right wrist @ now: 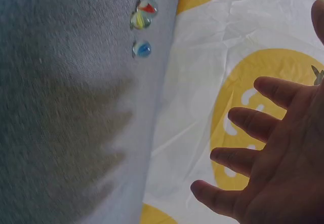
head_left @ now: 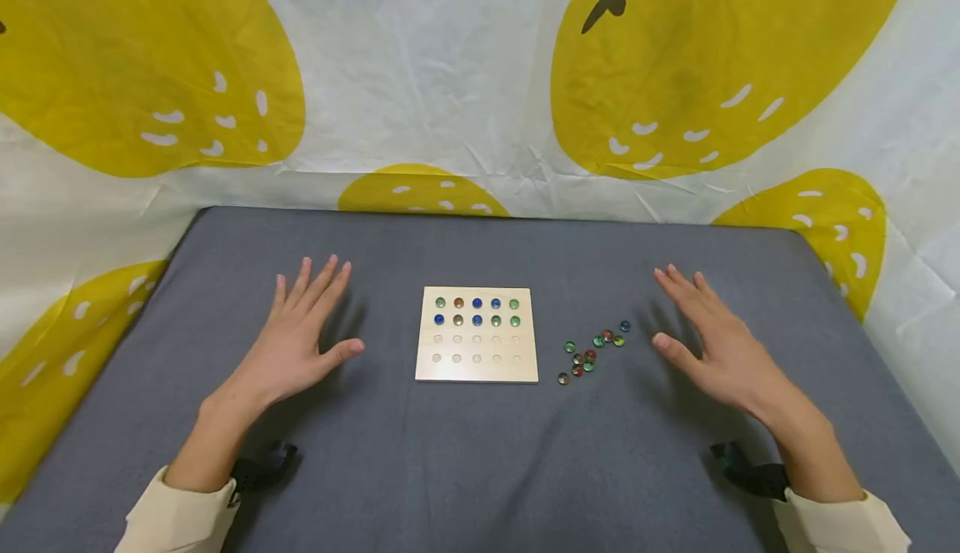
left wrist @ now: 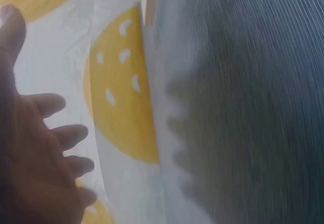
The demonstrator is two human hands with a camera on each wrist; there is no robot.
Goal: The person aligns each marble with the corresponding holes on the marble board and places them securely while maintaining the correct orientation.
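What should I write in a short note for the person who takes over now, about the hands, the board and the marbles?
Left hand: open, fingers spread, holding nothing, left of the wooden board.
Right hand: open, fingers spread, holding nothing, right of the loose marbles.
The board lies in the middle of the grey table. Its two far rows are filled, ten marbles in all.
Its two near rows of holes are empty.
About ten loose marbles lie in a cluster on the table just right of the board.
Done: two rows. Left: two rows, probably to be filled from the cluster.

grey table (head_left: 480, 470), wooden board (head_left: 477, 370), loose marbles (head_left: 592, 349)
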